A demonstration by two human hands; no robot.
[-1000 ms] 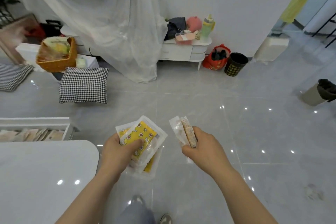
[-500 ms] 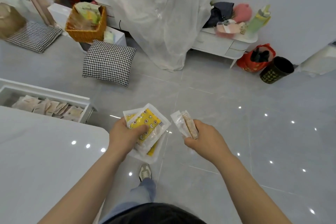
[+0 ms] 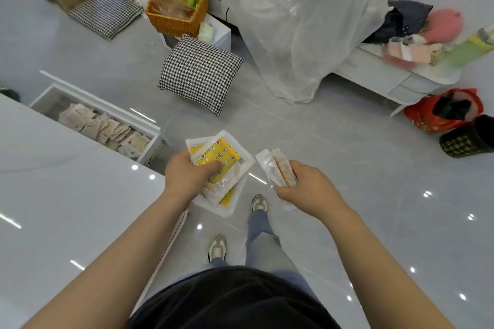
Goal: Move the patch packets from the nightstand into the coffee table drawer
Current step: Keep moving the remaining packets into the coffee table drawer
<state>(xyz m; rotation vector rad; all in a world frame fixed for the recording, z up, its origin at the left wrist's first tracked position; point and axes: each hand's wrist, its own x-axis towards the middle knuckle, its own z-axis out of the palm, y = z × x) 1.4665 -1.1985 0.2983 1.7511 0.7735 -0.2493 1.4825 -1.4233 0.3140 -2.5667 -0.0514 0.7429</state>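
Yellow pkts (image 3: pixel 215 153) + beige pkts (image 3: pixel 280 170) held midair; drawer (image 3: pixel 107 104) open.

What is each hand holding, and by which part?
The left hand grips a stack of yellow patch packets by its near left edge, thumb on top. The right hand holds a thin bundle of packets by its lower end.

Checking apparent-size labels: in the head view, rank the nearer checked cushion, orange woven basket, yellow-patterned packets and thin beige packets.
1. Nearer black-and-white checked cushion.
2. Orange woven basket and yellow-patterned packets in the left hand: alike; packets nearer, so unranked.
3. Thin beige packets in the right hand.
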